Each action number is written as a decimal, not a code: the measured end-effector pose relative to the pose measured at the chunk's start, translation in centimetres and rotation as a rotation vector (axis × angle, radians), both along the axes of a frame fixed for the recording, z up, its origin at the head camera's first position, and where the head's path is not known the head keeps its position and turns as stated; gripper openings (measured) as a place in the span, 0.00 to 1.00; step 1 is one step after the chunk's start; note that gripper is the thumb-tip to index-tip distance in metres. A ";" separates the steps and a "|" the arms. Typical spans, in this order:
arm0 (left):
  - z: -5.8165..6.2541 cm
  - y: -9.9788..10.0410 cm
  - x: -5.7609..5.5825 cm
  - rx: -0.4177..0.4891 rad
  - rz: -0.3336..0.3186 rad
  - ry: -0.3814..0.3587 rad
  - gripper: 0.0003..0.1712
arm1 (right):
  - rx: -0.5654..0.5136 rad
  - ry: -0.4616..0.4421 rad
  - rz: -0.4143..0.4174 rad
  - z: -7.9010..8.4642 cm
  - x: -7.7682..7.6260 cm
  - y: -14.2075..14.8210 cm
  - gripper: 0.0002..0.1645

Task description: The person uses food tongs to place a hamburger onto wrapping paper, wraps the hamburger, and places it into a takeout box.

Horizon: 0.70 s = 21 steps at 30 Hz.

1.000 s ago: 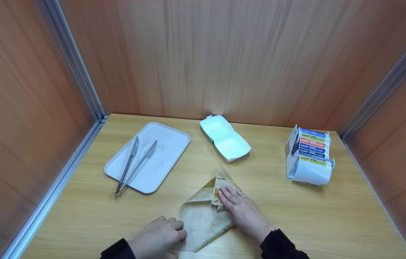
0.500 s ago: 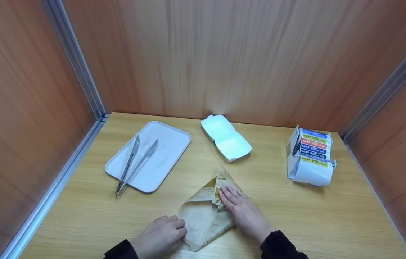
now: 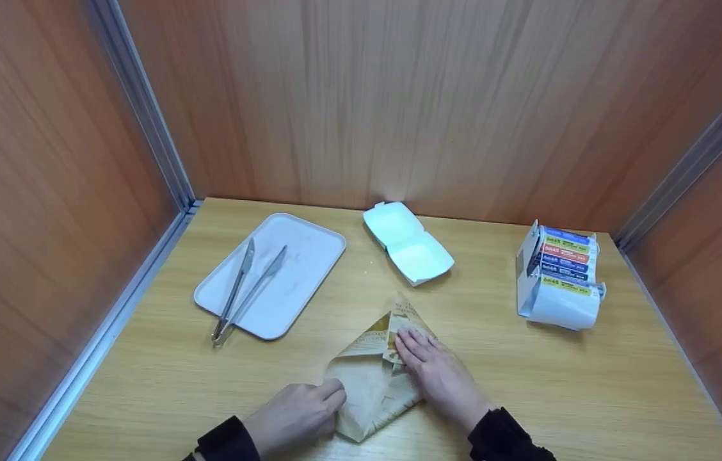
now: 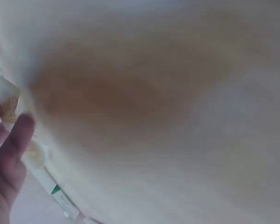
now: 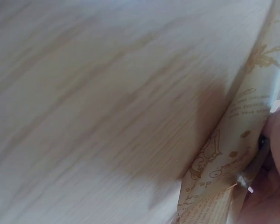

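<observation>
A brown-printed wrapping paper [image 3: 361, 384], folded to a point at its far end, lies at the front of the table in the head view. At its lower left edge my left hand [image 3: 300, 413] pinches the paper between curled fingers and thumb. My right hand [image 3: 441, 378] lies on the folded right side, its fingers straight and pressing the flap down. The left wrist view catches fingers [image 4: 18, 140] beside printed paper at its left border. In the right wrist view, the paper's printed folded side [image 5: 224, 154] runs along my right hand [image 5: 270, 186].
Back left, metal tongs [image 3: 239, 294] rest on a white tray [image 3: 310, 256], their joined end past its near edge. An opened white clamshell box [image 3: 409, 243] stands at the back centre. A holder of labelled rolls [image 3: 559, 282] is at the right. Wooden panels [image 3: 399, 96] enclose the table.
My left hand has shifted a little to the right, bringing the paper's lower left edge inward. The right hand stays pressed on the flap. The head view has shifted slightly.
</observation>
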<state>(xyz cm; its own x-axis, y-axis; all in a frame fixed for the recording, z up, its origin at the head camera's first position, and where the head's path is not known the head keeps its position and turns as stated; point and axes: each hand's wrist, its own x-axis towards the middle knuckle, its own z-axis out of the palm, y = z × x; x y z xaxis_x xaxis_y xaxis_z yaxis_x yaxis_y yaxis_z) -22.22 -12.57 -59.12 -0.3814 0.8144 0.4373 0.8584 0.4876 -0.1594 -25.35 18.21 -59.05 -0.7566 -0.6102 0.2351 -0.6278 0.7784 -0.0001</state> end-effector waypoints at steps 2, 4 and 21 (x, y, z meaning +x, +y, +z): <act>0.6 0.0 -0.2 0.033 -0.026 -0.139 0.13 | 0.006 0.020 0.003 0.0 0.0 0.0 0.28; 1.3 -0.2 -0.5 0.064 -0.062 -0.286 0.12 | 0.013 0.008 -0.006 0.1 0.0 -0.1 0.28; 3.4 1.9 -4.2 0.154 -0.290 -0.404 0.01 | 0.009 -0.087 -0.019 0.2 -0.1 0.0 0.29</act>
